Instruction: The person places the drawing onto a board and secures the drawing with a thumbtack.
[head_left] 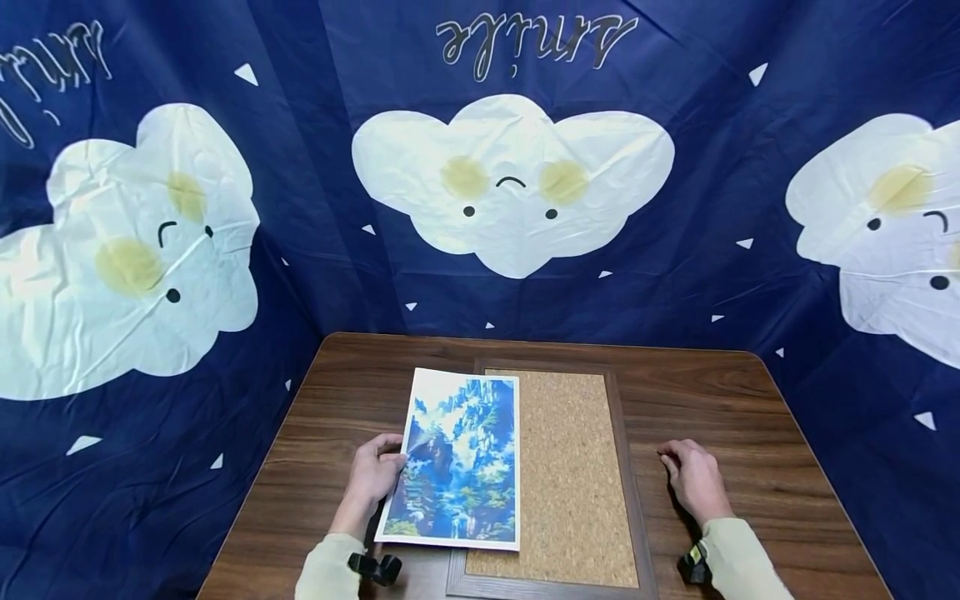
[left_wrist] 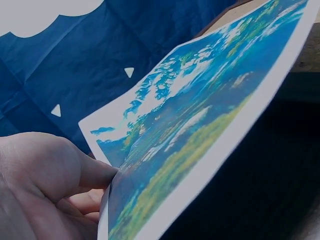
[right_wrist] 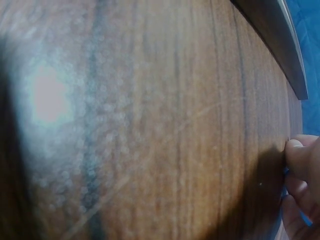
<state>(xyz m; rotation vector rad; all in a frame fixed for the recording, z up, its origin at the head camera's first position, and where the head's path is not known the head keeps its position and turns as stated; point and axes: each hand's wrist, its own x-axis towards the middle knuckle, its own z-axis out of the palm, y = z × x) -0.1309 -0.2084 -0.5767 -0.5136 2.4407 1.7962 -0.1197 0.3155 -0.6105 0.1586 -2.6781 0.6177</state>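
A picture print (head_left: 461,458) of blue mountains, trees and a waterfall with a white border is in the head view. My left hand (head_left: 377,468) pinches its left edge between thumb and fingers, also seen in the left wrist view, where the print (left_wrist: 200,120) slants up and away from the hand (left_wrist: 45,185). The print covers the left part of a framed cork board (head_left: 573,475). To the right of the board, my right hand (head_left: 695,479) is over the table with its fingers loosely curled. In the right wrist view, nothing shows in the fingers (right_wrist: 300,160).
The brown wood-grain table (head_left: 720,392) lies under the board. Dark blue cloth (head_left: 300,208) with white clouds and upside-down lettering hangs behind and at both sides. Each wrist wears a black strapped device, one at the left wrist (head_left: 375,568) and one at the right (head_left: 694,565).
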